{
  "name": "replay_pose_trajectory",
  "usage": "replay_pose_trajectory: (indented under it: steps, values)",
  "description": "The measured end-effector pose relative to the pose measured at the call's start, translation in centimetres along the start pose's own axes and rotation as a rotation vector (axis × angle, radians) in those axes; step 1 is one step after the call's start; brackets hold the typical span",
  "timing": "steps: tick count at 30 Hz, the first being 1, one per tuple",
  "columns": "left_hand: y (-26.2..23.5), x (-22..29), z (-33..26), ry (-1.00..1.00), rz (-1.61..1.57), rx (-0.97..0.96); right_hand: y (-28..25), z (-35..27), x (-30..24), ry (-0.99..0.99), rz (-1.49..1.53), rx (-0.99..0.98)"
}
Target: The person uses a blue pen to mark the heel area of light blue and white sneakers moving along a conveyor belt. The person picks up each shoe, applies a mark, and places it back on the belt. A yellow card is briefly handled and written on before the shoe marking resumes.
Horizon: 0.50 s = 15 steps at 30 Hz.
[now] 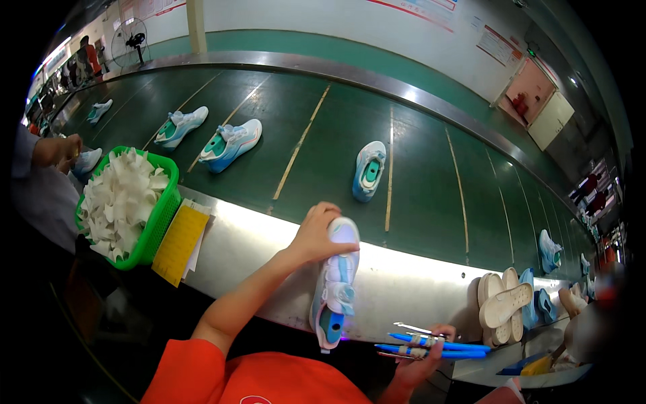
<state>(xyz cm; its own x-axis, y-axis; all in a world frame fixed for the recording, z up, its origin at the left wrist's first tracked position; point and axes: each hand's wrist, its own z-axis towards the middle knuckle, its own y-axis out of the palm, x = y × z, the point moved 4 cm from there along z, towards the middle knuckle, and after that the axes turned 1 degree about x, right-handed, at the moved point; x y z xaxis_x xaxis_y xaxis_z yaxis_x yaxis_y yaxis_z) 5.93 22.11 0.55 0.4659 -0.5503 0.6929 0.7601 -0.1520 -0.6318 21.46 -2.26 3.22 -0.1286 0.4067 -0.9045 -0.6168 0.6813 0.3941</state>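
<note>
The left hand [315,236] grips the toe of a white-and-blue sneaker [335,283] resting on the steel ledge [256,242]. The right hand [424,360] has its fingers closed around several blue pens [434,345].

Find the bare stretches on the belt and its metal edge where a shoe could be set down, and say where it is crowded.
Free: the conveyor belt right of the lone shoe, and the metal ledge between the yellow card and the left hand. Crowded: the ledge's right end, with stacked insoles, and around the green basket.
</note>
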Motion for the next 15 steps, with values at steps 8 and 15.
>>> replay_pose_trajectory:
  steps: [8, 15]
  values:
    - [2.3, -3.1, -6.6, -0.076, -0.02, 0.085, -1.5, -0.5, 3.3, 0.222, 0.001, -0.056]
    - [1.7, 2.2, -21.3, 0.88, 0.245, 0.042, -0.9, -0.5, 3.3, 0.284, 0.028, -0.163]
